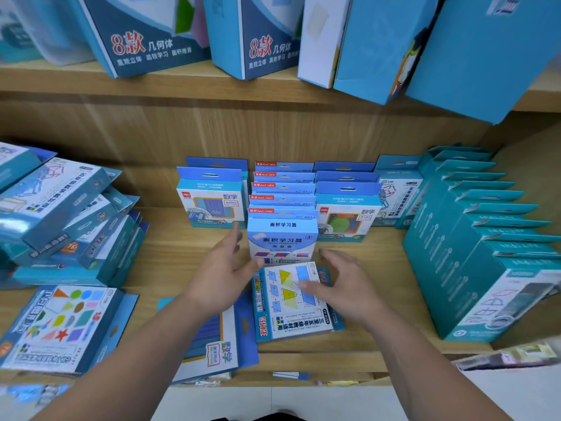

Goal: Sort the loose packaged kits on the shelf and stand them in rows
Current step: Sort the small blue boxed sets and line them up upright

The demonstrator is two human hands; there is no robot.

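Note:
A row of light-blue kits [283, 238] stands upright in the middle of the wooden shelf [170, 253], front to back. My left hand [223, 275] hovers open just left of the front kit, fingers spread, its thumb near the kit's lower left corner. My right hand [343, 284] is open to the right, its fingertips resting on a flat kit printed with yellow and blue shapes [291, 302] that lies in front of the row. Another flat kit [209, 344] lies under my left forearm. Neither hand grips anything.
Standing rows flank the centre: blue kits at left [212, 199] and right [346, 214], and a long teal row [473, 256] at far right. A leaning heap [66, 220] and a flat shapes kit [57, 326] lie at left. Big boxes [267, 38] fill the shelf above.

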